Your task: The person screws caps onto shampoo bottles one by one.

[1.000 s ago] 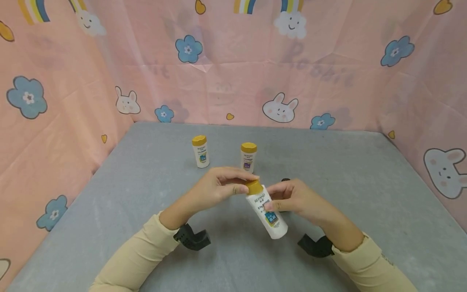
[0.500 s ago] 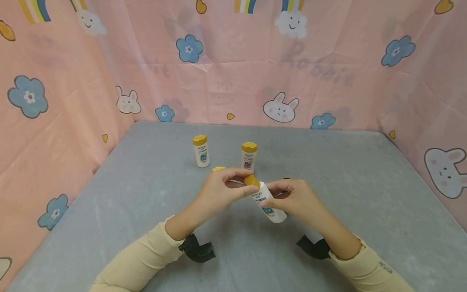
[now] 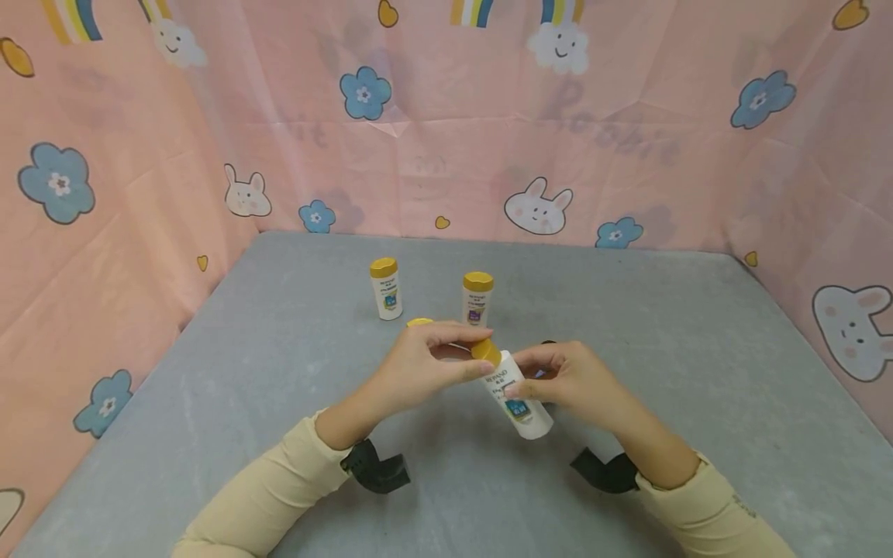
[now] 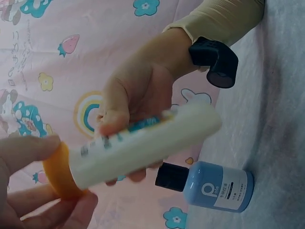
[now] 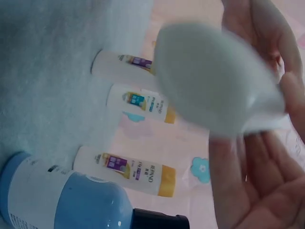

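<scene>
A white bottle (image 3: 528,418) with a blue label is held up tilted between both hands, its yellow cap (image 3: 486,352) toward the upper left. My left hand (image 3: 425,368) pinches the cap between thumb and fingers. Around the bottle's body, the fingers and thumb of my right hand (image 3: 568,384) grip below the cap. In the left wrist view, the cap (image 4: 62,171) is at the end of the white body (image 4: 143,148). The bottle's smooth base (image 5: 205,76) faces the right wrist camera, blurred.
Two white bottles, one left (image 3: 387,294) and one centre (image 3: 477,298), stand farther back. Another bottle's yellow cap (image 3: 419,321) shows behind the left hand. A blue bottle (image 4: 217,186) with a black cap stands beside the right hand. Pink patterned cloth (image 3: 432,155) borders the grey tabletop (image 3: 628,310).
The left hand has shifted slightly left and lower on the cap, uncovering a yellow cap behind it. The held bottle's base rose, then dipped partway back. The right hand keeps its grip.
</scene>
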`<state>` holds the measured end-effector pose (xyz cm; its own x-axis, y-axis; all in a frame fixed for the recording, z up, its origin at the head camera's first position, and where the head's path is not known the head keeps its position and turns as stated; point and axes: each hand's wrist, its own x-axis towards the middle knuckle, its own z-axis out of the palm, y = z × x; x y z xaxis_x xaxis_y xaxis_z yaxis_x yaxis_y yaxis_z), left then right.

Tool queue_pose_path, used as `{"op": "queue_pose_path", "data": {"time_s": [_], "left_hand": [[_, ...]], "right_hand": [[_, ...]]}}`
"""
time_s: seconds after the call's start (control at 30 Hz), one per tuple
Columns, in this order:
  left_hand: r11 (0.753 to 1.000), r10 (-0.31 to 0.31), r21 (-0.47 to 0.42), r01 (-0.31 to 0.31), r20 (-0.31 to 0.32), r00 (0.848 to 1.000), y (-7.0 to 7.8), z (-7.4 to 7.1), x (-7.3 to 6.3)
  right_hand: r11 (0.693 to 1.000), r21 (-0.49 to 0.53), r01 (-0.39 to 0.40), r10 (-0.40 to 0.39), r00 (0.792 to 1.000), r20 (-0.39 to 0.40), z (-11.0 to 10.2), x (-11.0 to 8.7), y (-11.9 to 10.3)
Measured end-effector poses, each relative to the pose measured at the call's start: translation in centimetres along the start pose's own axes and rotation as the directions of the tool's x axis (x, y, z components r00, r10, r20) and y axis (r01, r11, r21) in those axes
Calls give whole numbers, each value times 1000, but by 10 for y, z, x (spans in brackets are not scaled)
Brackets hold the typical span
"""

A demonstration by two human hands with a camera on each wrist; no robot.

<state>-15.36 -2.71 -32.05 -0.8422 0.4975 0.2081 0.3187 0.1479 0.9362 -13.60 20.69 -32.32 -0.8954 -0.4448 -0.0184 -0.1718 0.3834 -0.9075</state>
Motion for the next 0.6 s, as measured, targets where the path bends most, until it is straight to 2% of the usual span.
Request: {"op": "queue_pose_path", "data": {"time_s": [0.1, 0.2, 0.33, 0.47, 0.6], "left_hand": [[999, 42, -9, -42, 40, 998, 0, -2, 0], [999, 23, -30, -22, 54, 998, 1, -2, 1], [994, -71, -77, 72, 11, 997, 3, -1, 1], [983, -161, -96, 155, -58, 985, 4, 2, 1], [984, -167, -80, 160, -84, 982, 4, 5, 0]], "right_hand": [[999, 52, -16, 13, 998, 58, -4, -1, 0], [997, 65, -34, 30, 998, 61, -5, -2, -2], [997, 39, -70, 70, 997, -19, -3, -2, -5], [997, -18, -68, 66, 992, -109, 1, -3, -8], [995, -78, -60, 47, 987, -156, 4, -4, -8]]}}
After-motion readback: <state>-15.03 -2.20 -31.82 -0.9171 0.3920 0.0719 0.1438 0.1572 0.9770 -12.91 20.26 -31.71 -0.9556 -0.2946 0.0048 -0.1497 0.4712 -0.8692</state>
